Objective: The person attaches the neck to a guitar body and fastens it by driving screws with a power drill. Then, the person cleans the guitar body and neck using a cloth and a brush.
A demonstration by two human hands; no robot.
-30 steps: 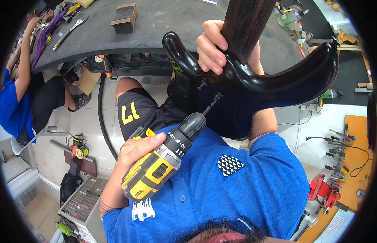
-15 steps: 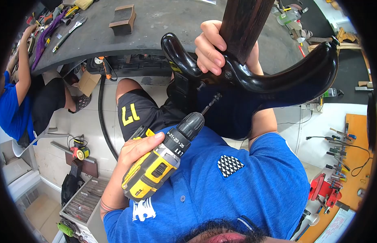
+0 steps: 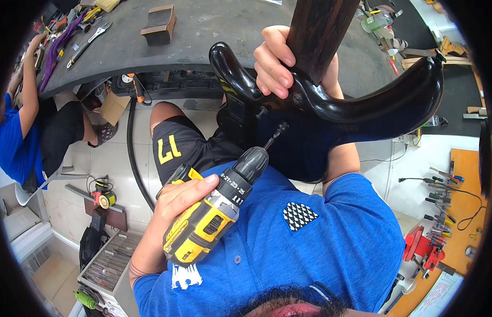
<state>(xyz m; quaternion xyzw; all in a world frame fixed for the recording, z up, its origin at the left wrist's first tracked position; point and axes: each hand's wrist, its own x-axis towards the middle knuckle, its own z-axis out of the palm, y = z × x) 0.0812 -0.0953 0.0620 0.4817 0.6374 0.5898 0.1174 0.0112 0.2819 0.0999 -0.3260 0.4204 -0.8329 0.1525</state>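
Note:
My left hand [image 3: 189,196] is wrapped round a yellow and black cordless drill [image 3: 203,224], which points up and to the right. Its driver bit [image 3: 270,141] reaches a screw [image 3: 282,126] at the neck joint of a glossy black guitar body [image 3: 383,119]. A second screw [image 3: 262,112] stands proud beside it. The guitar's dark wooden neck [image 3: 321,37] is gripped near its base by my right hand [image 3: 275,63], fingers on one side and the rest partly hidden behind. The guitar rests over my lap, its back towards me.
A dark workbench [image 3: 214,31] lies ahead, with a small brown block [image 3: 159,25] and a wrench [image 3: 90,45] on it. At the left crouches another person [image 3: 26,132] in blue. To the right are a red vise [image 3: 423,248] and several hand tools [image 3: 441,206].
The drill and my left hand have shifted slightly to the right. The guitar and my right hand stay nearly where they were.

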